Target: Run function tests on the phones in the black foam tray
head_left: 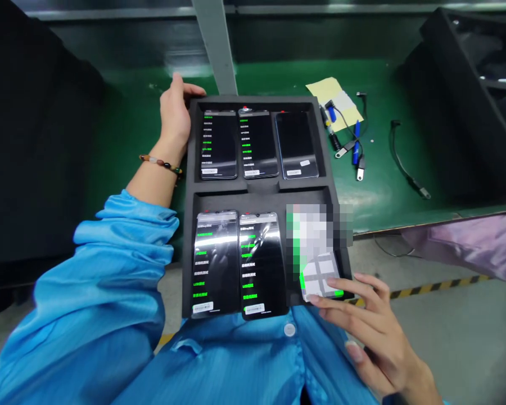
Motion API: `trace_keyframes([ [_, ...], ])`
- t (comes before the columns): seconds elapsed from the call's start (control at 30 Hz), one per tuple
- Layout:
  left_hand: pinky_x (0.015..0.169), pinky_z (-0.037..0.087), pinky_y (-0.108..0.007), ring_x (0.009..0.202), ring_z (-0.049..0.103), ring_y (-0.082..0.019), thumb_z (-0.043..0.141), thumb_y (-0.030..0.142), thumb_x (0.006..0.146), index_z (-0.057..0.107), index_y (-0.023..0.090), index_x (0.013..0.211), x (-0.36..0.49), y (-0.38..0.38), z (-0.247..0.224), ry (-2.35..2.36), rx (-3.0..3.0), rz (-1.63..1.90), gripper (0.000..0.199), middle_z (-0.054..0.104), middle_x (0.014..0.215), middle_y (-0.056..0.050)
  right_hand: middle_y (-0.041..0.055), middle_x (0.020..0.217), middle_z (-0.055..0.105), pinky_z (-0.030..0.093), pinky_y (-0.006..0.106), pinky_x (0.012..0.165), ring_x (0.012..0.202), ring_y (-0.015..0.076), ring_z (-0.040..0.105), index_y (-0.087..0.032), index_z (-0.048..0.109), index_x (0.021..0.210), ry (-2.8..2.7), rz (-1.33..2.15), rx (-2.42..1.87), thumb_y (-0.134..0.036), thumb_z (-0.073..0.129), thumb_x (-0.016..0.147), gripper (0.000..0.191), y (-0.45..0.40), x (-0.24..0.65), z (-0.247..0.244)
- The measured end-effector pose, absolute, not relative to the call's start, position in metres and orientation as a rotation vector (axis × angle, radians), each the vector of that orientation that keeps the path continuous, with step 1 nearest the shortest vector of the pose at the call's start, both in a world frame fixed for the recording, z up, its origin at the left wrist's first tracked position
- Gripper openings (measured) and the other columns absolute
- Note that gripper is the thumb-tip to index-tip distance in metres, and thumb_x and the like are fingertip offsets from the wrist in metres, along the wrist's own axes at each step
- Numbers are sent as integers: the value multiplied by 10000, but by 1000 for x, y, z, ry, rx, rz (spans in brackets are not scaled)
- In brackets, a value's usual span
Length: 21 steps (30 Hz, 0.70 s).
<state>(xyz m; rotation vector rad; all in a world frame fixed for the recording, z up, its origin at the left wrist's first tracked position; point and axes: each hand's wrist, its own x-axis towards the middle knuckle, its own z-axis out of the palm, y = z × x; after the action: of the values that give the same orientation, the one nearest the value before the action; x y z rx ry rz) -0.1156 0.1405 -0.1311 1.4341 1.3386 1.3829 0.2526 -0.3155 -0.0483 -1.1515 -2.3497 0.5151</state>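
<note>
A black foam tray (pixel 263 188) with two compartments holds several phones. Its upper compartment has two phones showing text lists and a third phone (pixel 297 143) with a dark screen. Below are two more list screens, one on the middle phone (pixel 261 259), and at the lower right a phone (pixel 322 275) with a bright grid, partly pixelated. My left hand (pixel 176 112) is at the tray's upper left edge, some fingers behind it and others raised. My right hand (pixel 371 326) has its fingers spread, with fingertips at the bottom of the bright phone.
On the green table (pixel 375 197) right of the tray are a yellow paper (pixel 326 90), a blue pen (pixel 356 143) and short cables (pixel 405 169). Black bins stand at far left and far right (pixel 438 107). A pink sleeve (pixel 472 244) shows at the right.
</note>
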Motion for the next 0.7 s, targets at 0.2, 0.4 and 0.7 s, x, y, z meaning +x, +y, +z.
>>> trace_keyframes([
  [0.2, 1004, 460, -360, 901, 581, -96, 182, 780, 1112, 698, 145, 979, -111, 133, -121, 1348, 1353, 1301, 829, 720, 934, 19, 37, 1270, 832, 327, 542, 1194, 1343, 331, 662, -233, 702, 1297, -2288, 479, -1274, -270, 478, 1013, 363, -331, 281, -48],
  [0.4, 1041, 475, -397, 892, 581, -128, 192, 899, 1001, 689, 167, 947, -111, 135, -121, 1356, 1329, 1311, 886, 731, 919, 4, 38, 1232, 839, 355, 549, 1152, 1341, 346, 644, -238, 696, 1274, -2222, 456, -1339, -269, 453, 1027, 348, -332, 283, -49],
  [0.7, 1063, 489, -413, 937, 616, -140, 214, 884, 1019, 726, 174, 970, -112, 129, -120, 1361, 1372, 1307, 876, 748, 953, 14, 40, 1334, 806, 374, 578, 1151, 1377, 360, 627, -257, 674, 1344, -2164, 495, -1413, -278, 447, 1048, 374, -305, 280, -54],
])
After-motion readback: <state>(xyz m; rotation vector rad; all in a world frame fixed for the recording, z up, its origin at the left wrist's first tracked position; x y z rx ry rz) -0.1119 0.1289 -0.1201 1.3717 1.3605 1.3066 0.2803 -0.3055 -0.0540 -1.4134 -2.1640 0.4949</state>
